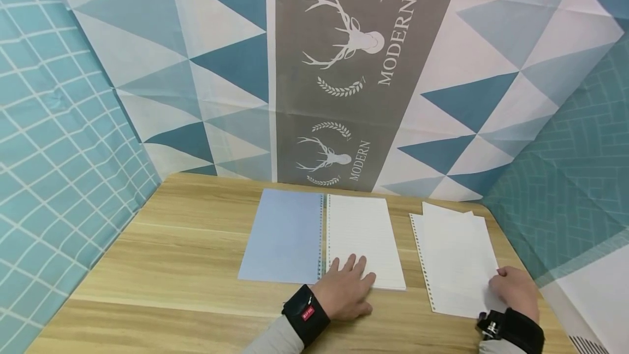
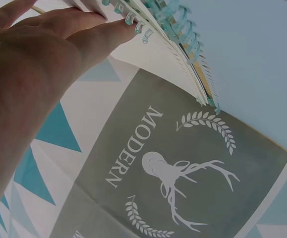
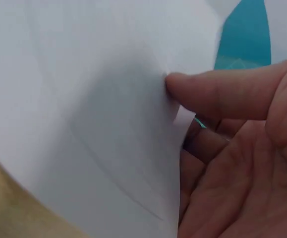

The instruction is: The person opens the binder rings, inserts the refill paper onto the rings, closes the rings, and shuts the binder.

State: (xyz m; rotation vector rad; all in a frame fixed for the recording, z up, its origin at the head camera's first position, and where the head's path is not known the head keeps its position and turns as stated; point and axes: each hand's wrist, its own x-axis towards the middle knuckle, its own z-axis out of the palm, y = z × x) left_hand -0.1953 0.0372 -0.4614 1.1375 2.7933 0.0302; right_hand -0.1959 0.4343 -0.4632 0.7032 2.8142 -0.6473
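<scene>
An open ring-bound notebook lies on the table, its blue cover (image 1: 285, 234) on the left and its lined white pages (image 1: 361, 234) on the right. My left hand (image 1: 344, 288) rests on the lower part of those pages with fingers spread. Clear teal binding rings (image 2: 183, 29) show beside its fingers in the left wrist view. Further right lie several loose sheets of paper (image 1: 452, 261) with punched holes along the left edge, overlapping unevenly. At their right edge my right hand (image 1: 516, 291) pinches a sheet (image 3: 108, 124) between thumb and fingers; the sheet bows in the right wrist view.
The wooden table (image 1: 172, 266) extends to the left of the notebook. Behind it hangs a patterned cloth (image 1: 324, 70) with deer heads and triangles. Teal tiled-pattern sheets (image 1: 59, 141) cover the left side, and a green one (image 1: 570, 179) the right.
</scene>
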